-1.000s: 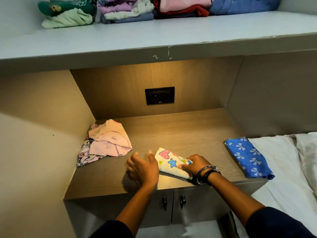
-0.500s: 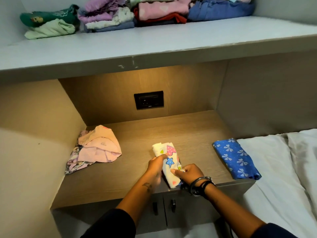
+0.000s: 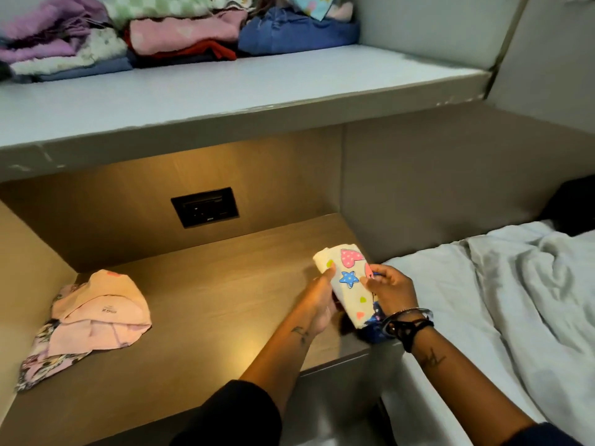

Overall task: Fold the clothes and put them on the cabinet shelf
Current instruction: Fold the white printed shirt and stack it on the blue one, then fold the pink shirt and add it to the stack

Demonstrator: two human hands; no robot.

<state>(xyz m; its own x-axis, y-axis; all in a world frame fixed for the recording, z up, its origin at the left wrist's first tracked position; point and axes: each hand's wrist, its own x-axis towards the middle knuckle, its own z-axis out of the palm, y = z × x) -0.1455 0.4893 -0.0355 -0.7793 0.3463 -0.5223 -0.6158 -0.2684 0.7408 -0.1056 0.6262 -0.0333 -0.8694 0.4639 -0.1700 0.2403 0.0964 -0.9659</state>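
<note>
A folded cream cloth (image 3: 349,284) with hearts and a blue star is held between both hands, on top of the blue bow-print cloth (image 3: 373,329) at the wooden counter's right edge. My left hand (image 3: 320,300) grips its left side. My right hand (image 3: 391,289) grips its right side, and the blue cloth shows under that wrist. The grey cabinet shelf (image 3: 257,88) runs above, with stacks of folded clothes (image 3: 180,37) at its back. A loose pink garment (image 3: 99,313) lies on a patterned one (image 3: 42,355) at the counter's left.
The wooden counter (image 3: 199,304) sits in a lit niche with a black socket plate (image 3: 205,206) on its back wall. A bed with white sheets (image 3: 515,300) adjoins on the right. A dark object (image 3: 570,207) lies at the bed's far end.
Both hands have carried the folded cream cloth from the counter's front middle to the right, onto the blue cloth. The view has swung right and up toward the shelf.
</note>
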